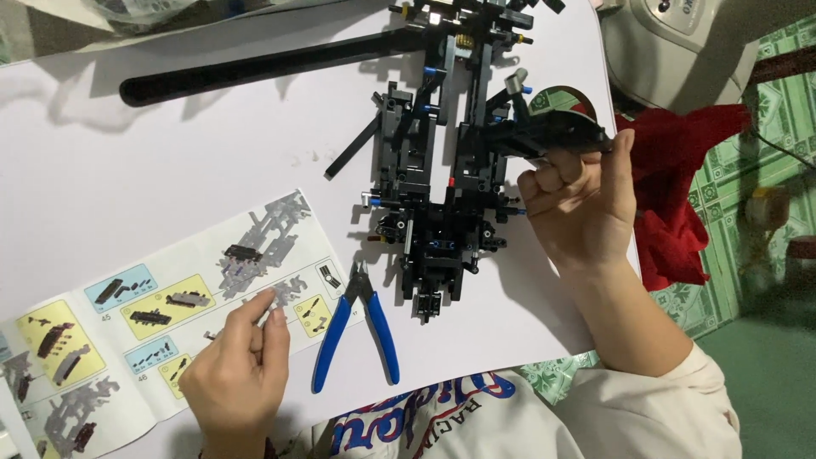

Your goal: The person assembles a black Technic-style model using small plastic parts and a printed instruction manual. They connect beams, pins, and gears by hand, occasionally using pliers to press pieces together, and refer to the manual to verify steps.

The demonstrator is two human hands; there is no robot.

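Blue cutters beside booklet | left grip pinching page | right grip grasping black model

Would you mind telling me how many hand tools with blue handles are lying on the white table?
1: a pair of blue-handled cutting pliers lies on the white table between the open instruction booklet and the black brick-built chassis. More could be hidden beyond the frame.

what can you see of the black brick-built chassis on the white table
The chassis is a long, open frame of black plastic beams and pins, with small blue and grey connectors. It lies flat on the white table, running away from the person, its far end cut off by the picture's top edge. The right hand grips a black panel at its right side. Blue-handled cutters lie near its close end, apart from it.
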